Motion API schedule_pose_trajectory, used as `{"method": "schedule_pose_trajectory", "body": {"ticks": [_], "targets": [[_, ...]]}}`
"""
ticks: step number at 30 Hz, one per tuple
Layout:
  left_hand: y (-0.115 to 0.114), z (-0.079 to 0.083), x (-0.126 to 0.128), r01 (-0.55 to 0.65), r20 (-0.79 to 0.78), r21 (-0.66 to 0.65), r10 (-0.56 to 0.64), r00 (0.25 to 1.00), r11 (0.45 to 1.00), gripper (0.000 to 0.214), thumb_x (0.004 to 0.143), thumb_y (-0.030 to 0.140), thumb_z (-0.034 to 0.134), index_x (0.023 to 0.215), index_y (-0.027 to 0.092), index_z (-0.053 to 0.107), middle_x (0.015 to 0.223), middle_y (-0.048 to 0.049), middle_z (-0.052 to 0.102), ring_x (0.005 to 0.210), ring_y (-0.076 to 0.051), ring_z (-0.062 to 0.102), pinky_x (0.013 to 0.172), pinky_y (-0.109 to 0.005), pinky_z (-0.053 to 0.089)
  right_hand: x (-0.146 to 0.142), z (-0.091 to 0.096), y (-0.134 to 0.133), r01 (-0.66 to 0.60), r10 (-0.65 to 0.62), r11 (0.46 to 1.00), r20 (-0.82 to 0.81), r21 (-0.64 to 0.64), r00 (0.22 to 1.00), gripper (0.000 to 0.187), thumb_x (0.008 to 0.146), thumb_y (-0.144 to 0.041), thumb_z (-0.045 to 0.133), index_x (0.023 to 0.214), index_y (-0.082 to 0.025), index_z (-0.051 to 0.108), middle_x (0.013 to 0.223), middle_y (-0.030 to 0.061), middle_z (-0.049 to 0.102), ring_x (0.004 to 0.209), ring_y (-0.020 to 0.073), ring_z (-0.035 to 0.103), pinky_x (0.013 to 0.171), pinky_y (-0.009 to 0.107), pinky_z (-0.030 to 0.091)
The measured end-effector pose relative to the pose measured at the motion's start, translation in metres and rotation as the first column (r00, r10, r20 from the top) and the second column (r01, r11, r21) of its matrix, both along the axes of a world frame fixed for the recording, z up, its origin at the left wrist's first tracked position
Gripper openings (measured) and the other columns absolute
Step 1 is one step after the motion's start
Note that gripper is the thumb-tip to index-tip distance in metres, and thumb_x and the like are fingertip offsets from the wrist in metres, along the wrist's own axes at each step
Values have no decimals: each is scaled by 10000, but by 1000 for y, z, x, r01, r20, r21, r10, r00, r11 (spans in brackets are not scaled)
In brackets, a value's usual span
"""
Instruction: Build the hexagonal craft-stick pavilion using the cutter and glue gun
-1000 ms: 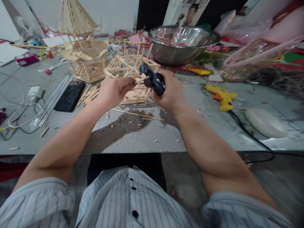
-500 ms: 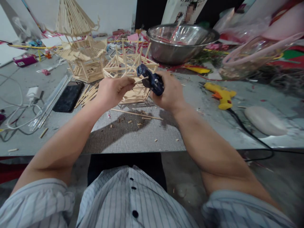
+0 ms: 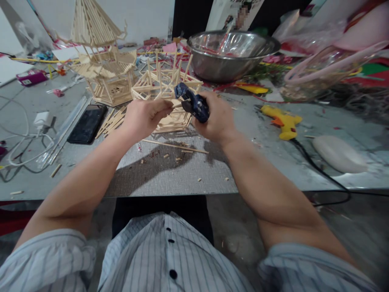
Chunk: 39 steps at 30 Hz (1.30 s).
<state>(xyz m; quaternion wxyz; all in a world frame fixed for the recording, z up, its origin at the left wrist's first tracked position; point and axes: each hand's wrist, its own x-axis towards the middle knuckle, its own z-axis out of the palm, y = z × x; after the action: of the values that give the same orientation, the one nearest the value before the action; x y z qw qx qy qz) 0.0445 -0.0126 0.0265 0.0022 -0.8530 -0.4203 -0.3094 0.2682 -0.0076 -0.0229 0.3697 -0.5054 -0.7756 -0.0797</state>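
My left hand (image 3: 142, 117) is closed in a pinch on a thin wooden stick (image 3: 177, 104), held level above the table. My right hand (image 3: 216, 118) grips a dark blue cutter (image 3: 191, 102), whose jaws sit at the stick's right end. Just behind both hands stands an unfinished frame of wooden sticks (image 3: 165, 87). A finished stick pagoda (image 3: 100, 56) rises to its left. Loose sticks (image 3: 174, 146) and small cut-off bits lie on the grey mat (image 3: 170, 170) below my hands.
A black phone (image 3: 88, 123) and a white charger with cables (image 3: 41, 119) lie at the left. A steel bowl (image 3: 231, 52) stands behind, a clear plastic bowl (image 3: 328, 69) at the right. A yellow glue gun (image 3: 282, 121) and its black cord lie at the right.
Almost nothing: the stick in my left hand sits a little deeper in the cutter's jaws, so less of it shows. The view has shifted slightly.
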Motion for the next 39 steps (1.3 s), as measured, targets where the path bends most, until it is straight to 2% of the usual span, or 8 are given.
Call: {"method": "schedule_pose_trajectory", "body": {"ticks": [7, 15, 20, 26, 33, 39], "targets": [[-2, 2, 0, -12, -14, -15, 11, 1000, 1000, 277, 946, 381, 526, 1009, 230, 750, 765, -23, 729, 659, -129, 639, 626, -233, 438, -2, 6, -5, 49, -50, 997, 1, -63, 999, 394, 778, -276, 554, 1168, -221, 557, 1107, 103, 662, 1025, 294, 631, 829, 447, 518], [-2, 0, 2, 46, 60, -32, -44, 997, 998, 314, 943, 408, 489, 1016, 235, 741, 738, -18, 727, 707, -159, 681, 642, -258, 481, 0, 12, -10, 69, -68, 993, 21, -96, 997, 349, 772, -317, 561, 1108, -223, 575, 977, 82, 688, 896, 281, 657, 743, 415, 503], [-1, -2, 4, 54, 100, -56, -48, 994, 997, 290, 941, 364, 481, 958, 211, 726, 702, -5, 693, 678, -132, 662, 667, -243, 498, -1, 16, -10, 97, -92, 988, 41, -120, 995, 299, 729, -341, 572, 1003, -223, 584, 904, 85, 698, 794, 264, 648, 677, 382, 468], [-1, 0, 5, 70, 88, -97, -61, 994, 993, 255, 924, 306, 478, 916, 200, 709, 677, 3, 678, 637, -108, 626, 682, -226, 497, -5, 13, -7, 141, -135, 981, 58, -130, 989, 230, 702, -351, 555, 897, -230, 570, 872, 79, 702, 751, 250, 631, 640, 365, 421], [2, 0, 4, 54, 53, -123, -48, 997, 991, 261, 920, 294, 465, 899, 182, 700, 669, 9, 676, 642, -103, 624, 682, -211, 480, -8, 11, -5, 151, -142, 962, 55, -227, 988, 187, 720, -351, 550, 866, -238, 580, 851, 92, 689, 772, 256, 630, 658, 373, 417], [3, 0, 4, 17, 26, -141, -13, 1000, 990, 255, 904, 264, 469, 915, 177, 709, 685, 6, 688, 635, -104, 614, 671, -209, 463, -10, 9, -4, 160, -157, 964, 30, -213, 987, 166, 726, -351, 556, 822, -223, 600, 810, 92, 702, 727, 247, 630, 620, 347, 400]]}}
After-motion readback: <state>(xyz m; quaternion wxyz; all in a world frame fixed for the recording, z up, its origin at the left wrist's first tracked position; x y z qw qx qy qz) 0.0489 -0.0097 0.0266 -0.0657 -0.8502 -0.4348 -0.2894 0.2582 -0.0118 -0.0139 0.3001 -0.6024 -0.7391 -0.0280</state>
